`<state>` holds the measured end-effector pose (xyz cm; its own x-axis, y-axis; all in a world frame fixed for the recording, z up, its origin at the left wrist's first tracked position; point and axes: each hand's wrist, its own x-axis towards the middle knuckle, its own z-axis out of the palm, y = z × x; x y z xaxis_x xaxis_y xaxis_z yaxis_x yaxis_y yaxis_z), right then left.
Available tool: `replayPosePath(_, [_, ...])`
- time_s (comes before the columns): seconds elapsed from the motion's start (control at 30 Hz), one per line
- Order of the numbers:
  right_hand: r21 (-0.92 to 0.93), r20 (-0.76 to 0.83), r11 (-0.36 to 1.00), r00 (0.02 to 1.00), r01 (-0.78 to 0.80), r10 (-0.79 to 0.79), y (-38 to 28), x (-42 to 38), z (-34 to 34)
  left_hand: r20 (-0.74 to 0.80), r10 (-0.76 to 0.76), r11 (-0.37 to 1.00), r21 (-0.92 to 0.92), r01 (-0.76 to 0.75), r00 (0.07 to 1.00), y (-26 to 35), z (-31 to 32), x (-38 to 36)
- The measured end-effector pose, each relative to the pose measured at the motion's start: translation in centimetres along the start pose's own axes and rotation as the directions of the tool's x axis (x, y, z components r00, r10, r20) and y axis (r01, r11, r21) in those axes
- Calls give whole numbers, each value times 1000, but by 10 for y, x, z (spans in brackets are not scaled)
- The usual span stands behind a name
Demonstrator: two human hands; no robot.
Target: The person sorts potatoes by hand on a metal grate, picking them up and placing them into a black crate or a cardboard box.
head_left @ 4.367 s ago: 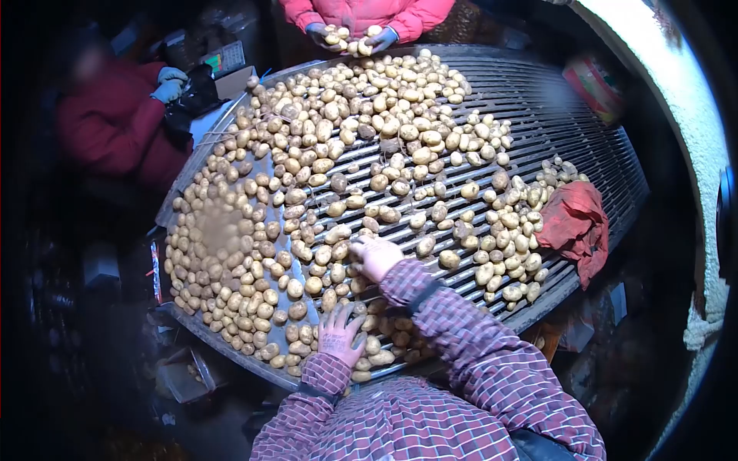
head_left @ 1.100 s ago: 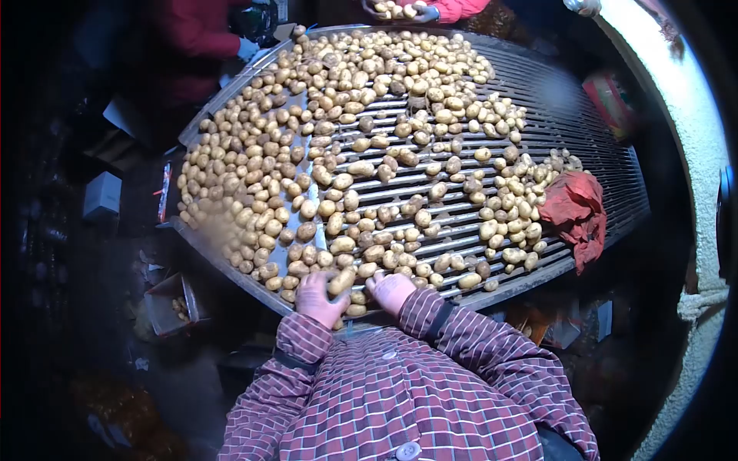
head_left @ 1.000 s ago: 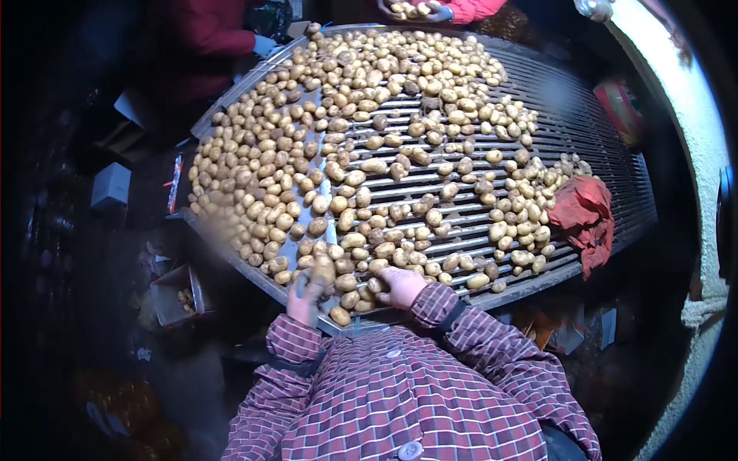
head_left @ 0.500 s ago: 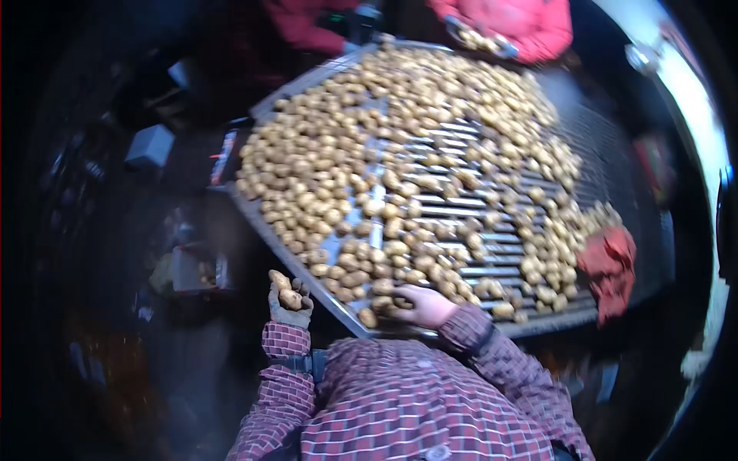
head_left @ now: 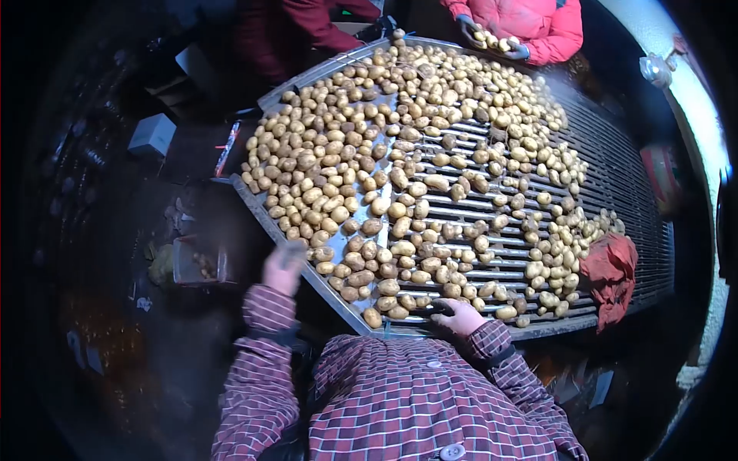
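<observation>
Many potatoes (head_left: 315, 157) cover a metal sorting table with rollers (head_left: 453, 211). My left hand (head_left: 284, 265), smeared by motion, is at the table's left rim (head_left: 265, 219), beside the nearest potatoes. Its fingers are blurred and I cannot make out whether anything is in them. Close to the front rim, my right hand (head_left: 459, 316) rests low over the rollers with its gloved fingers somewhat apart. Several potatoes lie just beyond and beside its fingertips, and no potato shows in its grasp.
Across the table a person in a pink jacket holds several potatoes in gloved hands (head_left: 492, 40). Another person's dark red sleeve (head_left: 319, 23) is beside them. A red cloth (head_left: 611, 276) hangs over the right front edge. A clear bin (head_left: 201, 261) and white box (head_left: 152, 135) are leftward.
My left hand, which held potatoes off the table's left side, has moved up to the rim; those potatoes are no longer distinguishable. My right hand has shifted right, away from the potatoes it was touching.
</observation>
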<state>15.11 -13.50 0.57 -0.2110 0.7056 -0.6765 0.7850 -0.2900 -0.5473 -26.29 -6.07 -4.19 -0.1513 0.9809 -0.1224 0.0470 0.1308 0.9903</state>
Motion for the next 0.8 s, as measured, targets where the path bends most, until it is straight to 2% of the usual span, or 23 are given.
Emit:
replayPosePath(0.03, [-32,-9,999,1000,-30,29,-3,0,0,147,122,903,394,-171,982,21,32,-11])
replayPosePath(0.07, [-43,-11,998,999,-37,37,-8,-1,0,358,192,739,560,-375,914,2,52,-7])
replayPosePath(0.1, [-56,-15,997,999,-45,44,-13,-3,-2,468,16,388,812,-437,884,29,79,-19])
replayPosePath(0.13, [-68,-19,996,998,-53,52,-16,-6,-3,504,-91,214,852,-477,859,35,95,-22])
replayPosePath(0.2, [-54,-76,998,996,42,-46,4,1,5,395,-205,209,911,-355,895,18,116,-22])
replayPosePath(0.27, [9,0,1000,1000,10,-10,2,4,-1,389,-321,220,917,-332,863,32,120,-11])
replayPosePath(0.3, [-20,-67,997,995,76,-77,8,6,3,433,-307,243,896,-370,847,34,118,-8])
replayPosePath(0.33, [-32,-49,999,998,40,-41,1,5,0,481,-241,278,866,-415,843,31,116,-8])
replayPosePath(0.4, [-79,-129,995,989,61,-71,6,5,7,613,-29,288,762,-580,790,16,105,-12])
replayPosePath(0.43, [-48,-140,996,987,76,-82,7,5,6,628,-27,297,748,-593,778,18,104,-17])
replayPosePath(0.53, [55,-236,998,971,-19,32,-4,5,-11,512,-47,354,811,-465,858,1,101,-26])
replayPosePath(0.6, [7,-373,999,927,33,-27,-10,13,-26,409,-105,458,829,-321,907,5,102,-26])
replayPosePath(0.63, [-42,-439,994,892,101,-110,-10,22,-30,354,-130,506,827,-245,926,8,105,-23])
replayPosePath(0.67, [-100,-499,981,845,166,-193,-8,34,-34,350,-68,586,772,-247,934,7,105,-21])
replayPosePath(0.73, [-198,-521,976,834,88,-181,-22,58,-42,324,45,724,641,-254,945,4,99,-27])
replayPosePath(0.77, [-236,-502,971,861,-42,-84,-34,70,-44,294,59,747,621,-238,954,5,96,-29])
replayPosePath(0.8, [-325,-451,935,892,-145,-19,-49,78,-48,280,71,822,527,-215,957,0,91,-31])
